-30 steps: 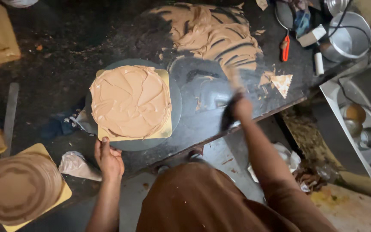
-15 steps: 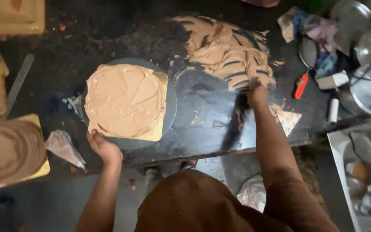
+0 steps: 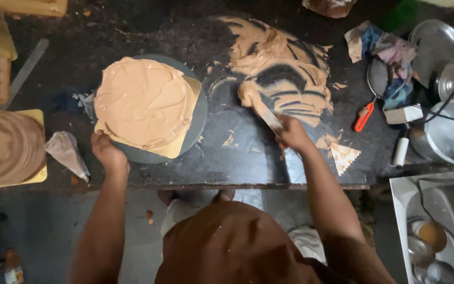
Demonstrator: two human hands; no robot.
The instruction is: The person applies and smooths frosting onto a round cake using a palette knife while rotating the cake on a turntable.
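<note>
Only the head view was provided. Two hands were seen in it. The right hand [image 3: 291, 131] was closed around the handle of one flat metal palette knife [image 3: 267, 113], whose blade ran up and to the left from the grip and was loaded with icing at its tip. Just beyond that tip, and touching it, one wide smear of tan icing [image 3: 285, 63] was spread directly over the dark worktop [image 3: 237, 163].

The left hand [image 3: 107, 152] was curled loosely at the near edge of one round grey turntable [image 3: 199, 113]; whether the fingers actually gripped the rim could not be told. Directly above this hand, on the turntable, one round cake covered in tan icing [image 3: 143, 102] was set on one yellow square cake board [image 3: 177, 150]. The cake lay well to the left of the knife grip.

Just left of the left hand one crumpled piping bag [image 3: 66, 152] was lying. Further left a second iced cake, browner and swirled [image 3: 3, 147], was seen on its own yellow board.

Just right of the right hand one small triangular comb scraper [image 3: 343, 156] was lying. Further right, one orange-handled tool [image 3: 363, 117], one bundle of rags [image 3: 384, 50] and several steel bowls [image 3: 445, 134] were crowded together, well apart from both hands.
</note>
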